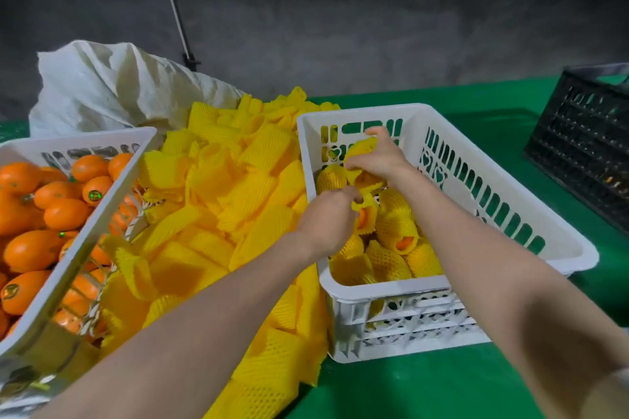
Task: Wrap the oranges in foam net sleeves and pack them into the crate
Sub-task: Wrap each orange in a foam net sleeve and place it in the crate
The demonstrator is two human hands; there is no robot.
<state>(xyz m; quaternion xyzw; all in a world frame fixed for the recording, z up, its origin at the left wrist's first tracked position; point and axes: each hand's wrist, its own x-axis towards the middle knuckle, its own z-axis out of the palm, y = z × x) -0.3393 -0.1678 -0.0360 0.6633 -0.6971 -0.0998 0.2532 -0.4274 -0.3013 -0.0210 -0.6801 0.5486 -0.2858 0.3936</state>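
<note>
Both hands reach into the white crate (452, 133) on the right, over its far left corner. My right hand (383, 156) grips the top of a yellow foam net sleeve (361, 150) on an orange. My left hand (328, 218) pinches the sleeve's lower edge (359, 202). Several wrapped oranges (396, 231) lie in the crate below, orange skin showing at some sleeve ends. A second white crate (85, 214) at the left holds several bare oranges (64, 213). Between the crates lies a heap of loose yellow sleeves (221, 207).
A white sack (109, 85) slumps behind the sleeve heap. A black crate (585, 136) stands at the far right on the green table cover (442, 384). A grey wall with a thin white rod (173, 7) runs behind the table.
</note>
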